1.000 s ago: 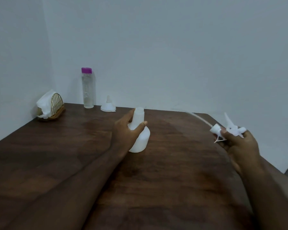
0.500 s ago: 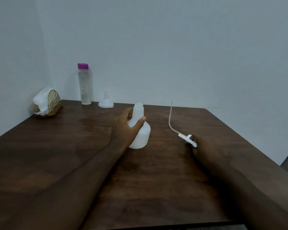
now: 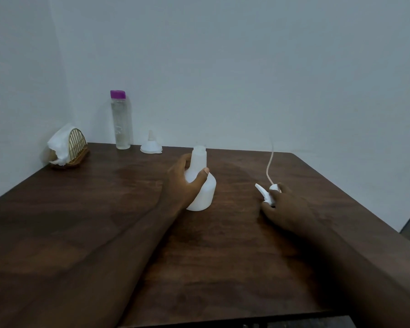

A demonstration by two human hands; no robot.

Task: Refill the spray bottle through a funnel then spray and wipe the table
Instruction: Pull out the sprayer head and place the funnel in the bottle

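Partly, the spray head (image 3: pixel 266 194) is hidden under the right hand (image 3: pixel 285 210), whose fingers curl over it low on the table (image 3: pixel 81 209) at centre right. Only its white nozzle tip, pointing toward the upper left, and a bit of its collar show. Its thin dip tube (image 3: pixel 269 165) rises nearly upright from the collar with a slight bend, and its top fades into the pale wall. The left hand (image 3: pixel 184 185) wraps thumb and fingers round the shoulder of the spray bottle (image 3: pixel 202 190), covering its left side. This bottle stands at mid-frame, long axis vertical, open neck up; any liquid inside cannot be made out. At upper left a funnel (image 3: pixel 151 146) sits wide mouth down, spout up, beside a clear bottle (image 3: pixel 120 119) with a purple cap. Both forearms run off the lower edge.
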